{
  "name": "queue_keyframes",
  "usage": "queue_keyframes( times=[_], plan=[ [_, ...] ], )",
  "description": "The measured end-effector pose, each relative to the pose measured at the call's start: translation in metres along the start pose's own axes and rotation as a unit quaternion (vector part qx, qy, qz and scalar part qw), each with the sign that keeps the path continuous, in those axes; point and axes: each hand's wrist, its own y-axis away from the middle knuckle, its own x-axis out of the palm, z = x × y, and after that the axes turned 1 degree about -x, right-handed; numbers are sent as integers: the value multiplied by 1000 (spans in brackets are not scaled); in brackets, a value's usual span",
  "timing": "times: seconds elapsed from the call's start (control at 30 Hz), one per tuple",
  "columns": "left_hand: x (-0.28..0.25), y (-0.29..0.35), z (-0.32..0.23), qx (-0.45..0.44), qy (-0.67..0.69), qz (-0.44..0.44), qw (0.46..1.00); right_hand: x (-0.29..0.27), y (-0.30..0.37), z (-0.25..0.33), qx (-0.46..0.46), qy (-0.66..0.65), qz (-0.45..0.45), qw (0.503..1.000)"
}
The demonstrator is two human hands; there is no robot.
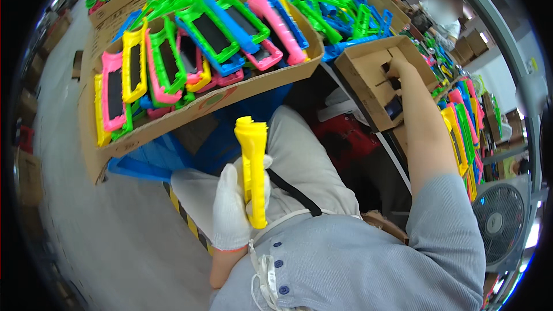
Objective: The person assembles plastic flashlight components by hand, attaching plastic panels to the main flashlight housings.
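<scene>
My left hand point(230, 207), in a white knit glove, is closed around a yellow plastic frame point(254, 173). The frame stands upright above my lap, its flared end up and its narrow side facing me. Off to the right, my bare right hand point(396, 69) reaches down into a shallow cardboard box point(360, 72). Its fingers are bent together at a small black piece point(385, 68), partly hidden by the hand. Lower in the same box lies another dark piece point(394, 107).
Ahead stands a large carton point(213, 103) with several pink, green, blue and yellow frames, some with dark panels. Loose green and blue frames point(322, 0) are heaped behind it. More frames point(461, 126) line the right, near a fan point(498, 219). A person point(440, 11) is at the far right.
</scene>
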Motion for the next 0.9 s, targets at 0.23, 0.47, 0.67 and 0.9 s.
queue_keyframes(
  times=[0.23, 0.47, 0.67, 0.9],
  plan=[
    [14, -6, 6, 67, -134, -81, 985, -91, 94, 64, -187, -500, -261, 804],
    [16, -16, 17, 115, -104, -99, 983, -85, 273, 180, -312, -755, 97, 569],
    [16, -16, 20, 129, -96, -146, 976, -48, 300, 211, -312, -793, 262, 452],
    [22, -19, 27, 199, -129, -199, 951, -35, 299, 221, -356, -670, 230, 609]
  ],
)
